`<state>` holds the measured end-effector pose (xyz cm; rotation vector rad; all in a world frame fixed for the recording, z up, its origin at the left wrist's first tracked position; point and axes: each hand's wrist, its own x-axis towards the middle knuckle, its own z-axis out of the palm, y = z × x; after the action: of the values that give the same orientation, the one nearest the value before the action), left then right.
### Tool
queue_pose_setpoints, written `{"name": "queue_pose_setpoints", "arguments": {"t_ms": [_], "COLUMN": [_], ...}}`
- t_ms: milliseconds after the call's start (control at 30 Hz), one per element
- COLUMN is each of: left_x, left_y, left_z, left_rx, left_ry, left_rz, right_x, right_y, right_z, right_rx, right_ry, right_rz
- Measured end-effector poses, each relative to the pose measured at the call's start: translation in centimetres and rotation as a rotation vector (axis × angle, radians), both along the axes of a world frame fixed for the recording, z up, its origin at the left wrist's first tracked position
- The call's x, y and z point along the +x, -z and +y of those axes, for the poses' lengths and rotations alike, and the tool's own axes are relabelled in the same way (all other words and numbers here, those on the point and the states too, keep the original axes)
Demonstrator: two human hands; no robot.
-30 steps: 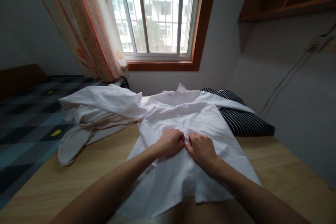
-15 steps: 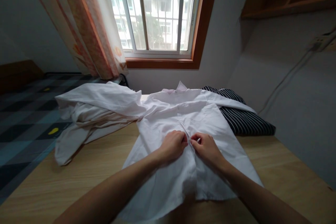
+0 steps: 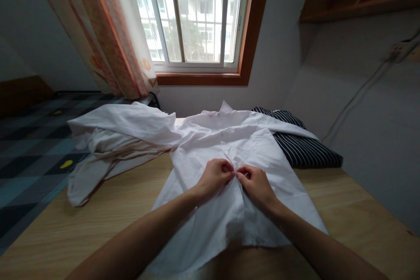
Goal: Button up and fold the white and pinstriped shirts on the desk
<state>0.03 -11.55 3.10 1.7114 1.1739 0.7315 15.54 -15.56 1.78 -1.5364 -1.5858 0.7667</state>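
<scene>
A white button-up shirt (image 3: 197, 164) lies spread out with its front up and its collar towards the window. My left hand (image 3: 216, 175) pinches the shirt's front edge near the middle of the placket. Close beside it, fingertips almost meeting, my right hand (image 3: 257, 183) pinches the other front edge. Whatever button lies between the fingers is hidden. Above my hands a small button (image 3: 226, 152) shows on the placket. Below them the two front panels part towards the hem. One sleeve (image 3: 292, 126) stretches right over a black striped folded cloth (image 3: 305, 151).
The shirt rests on a light wooden table (image 3: 124, 201). Off-white crumpled cloth (image 3: 114, 144) lies at the left under the other sleeve. A bed with a checked cover (image 3: 29, 153) stands left of the table. Behind are a window (image 3: 200, 22) and a curtain (image 3: 111, 30).
My left hand has rolled slightly, with its thumb and fingertips now showing at the placket. My right hand has shifted a little left, and a button above has come into view.
</scene>
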Motion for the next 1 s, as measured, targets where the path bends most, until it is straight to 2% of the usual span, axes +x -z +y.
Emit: {"name": "queue_pose_setpoints", "arguments": {"t_ms": [200, 367, 433, 500, 700, 867, 1000], "left_x": [0.1, 0.3, 0.4, 0.4, 0.4, 0.5, 0.5], "left_y": [0.9, 1.1, 1.2, 1.2, 1.2, 0.9, 0.6], "left_z": [-0.2, -0.2, -0.1, -0.1, -0.2, -0.3, -0.3], "left_rx": [-0.169, -0.258, -0.309, -0.345, -0.354, -0.393, -0.437], "left_ry": [-0.078, -0.117, -0.126, -0.145, -0.179, -0.192, -0.238], "left_rz": [-0.236, -0.349, -0.392, -0.403, -0.402, -0.462, -0.429], "right_x": [0.1, 0.4, 0.3, 0.1, -0.8, -0.6, -0.6], "right_y": [0.6, 2.0, 2.3, 2.3, 1.1, 1.7, 1.7], "right_z": [0.2, 1.0, 1.1, 1.0, 0.0, 0.3, 0.3], "right_rx": [-0.016, -0.189, -0.204, -0.184, 0.020, -0.001, 0.011], "right_ry": [-0.024, -0.050, -0.053, -0.062, -0.020, -0.004, 0.002], "right_rz": [0.090, 0.357, 0.406, 0.379, 0.074, 0.143, 0.121]}}
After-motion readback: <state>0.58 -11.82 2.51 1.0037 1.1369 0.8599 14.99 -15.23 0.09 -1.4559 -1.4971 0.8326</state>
